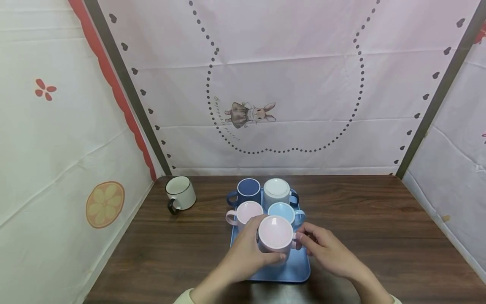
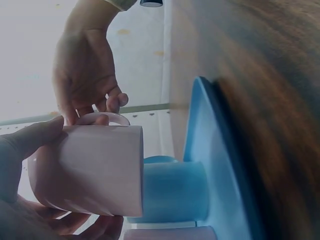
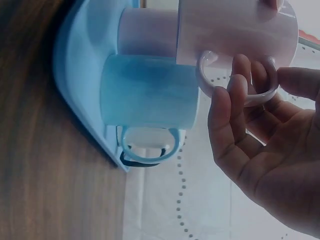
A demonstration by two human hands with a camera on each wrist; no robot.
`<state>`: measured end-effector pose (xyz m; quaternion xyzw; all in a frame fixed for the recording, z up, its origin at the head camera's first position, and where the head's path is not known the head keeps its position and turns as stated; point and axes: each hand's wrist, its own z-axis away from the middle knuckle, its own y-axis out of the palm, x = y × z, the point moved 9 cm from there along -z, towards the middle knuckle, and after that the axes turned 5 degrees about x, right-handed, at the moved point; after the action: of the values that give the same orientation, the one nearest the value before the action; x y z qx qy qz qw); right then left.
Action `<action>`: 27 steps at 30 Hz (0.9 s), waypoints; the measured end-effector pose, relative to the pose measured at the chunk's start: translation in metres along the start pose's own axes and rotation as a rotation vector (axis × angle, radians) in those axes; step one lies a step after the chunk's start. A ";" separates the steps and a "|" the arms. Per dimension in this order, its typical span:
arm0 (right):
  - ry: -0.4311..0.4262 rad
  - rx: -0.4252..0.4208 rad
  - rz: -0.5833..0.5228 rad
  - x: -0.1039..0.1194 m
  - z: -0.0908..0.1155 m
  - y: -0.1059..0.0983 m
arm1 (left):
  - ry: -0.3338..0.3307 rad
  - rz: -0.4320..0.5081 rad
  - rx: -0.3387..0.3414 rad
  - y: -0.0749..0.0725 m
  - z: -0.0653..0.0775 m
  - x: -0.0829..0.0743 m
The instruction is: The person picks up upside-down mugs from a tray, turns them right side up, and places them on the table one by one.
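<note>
A pale pink mug (image 1: 276, 233) is held upright above the front part of a blue tray (image 1: 298, 268). My left hand (image 1: 247, 251) grips it round the body, thumb on the near side and fingers on the far side. The fingers of my right hand (image 3: 265, 145) curl at the mug's handle (image 3: 204, 80), with the thumb against its upper end. Just behind, on the tray, stand a light blue mug (image 1: 282, 211) and another pink mug (image 1: 249, 211). A dark blue mug (image 1: 248, 187) and a white mug (image 1: 276, 188) with a dark handle form the back row.
A white mug (image 1: 181, 194) with a black rim and black handle stands at the back left of the wooden table (image 1: 364, 211). Patterned cloth walls (image 1: 288, 84) rise along the table's back and both sides.
</note>
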<state>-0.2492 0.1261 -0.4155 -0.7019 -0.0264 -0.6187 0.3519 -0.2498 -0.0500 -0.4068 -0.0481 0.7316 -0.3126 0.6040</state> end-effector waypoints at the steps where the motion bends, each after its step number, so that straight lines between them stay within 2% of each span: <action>1: -0.004 -0.004 0.000 0.002 0.000 0.000 | 0.002 0.002 -0.001 -0.001 0.000 -0.001; 13: -0.029 -0.008 0.054 0.009 -0.001 0.004 | 0.016 -0.021 0.009 -0.005 0.000 -0.004; 20: -0.019 -0.058 0.090 0.005 -0.001 0.003 | 0.033 -0.041 -0.001 -0.006 0.003 -0.003; 27: -0.049 -0.060 0.108 0.007 -0.001 0.005 | 0.006 -0.009 0.023 -0.006 0.008 0.000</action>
<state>-0.2456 0.1187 -0.4116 -0.7274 0.0216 -0.5820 0.3628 -0.2441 -0.0578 -0.4045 -0.0436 0.7295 -0.3239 0.6008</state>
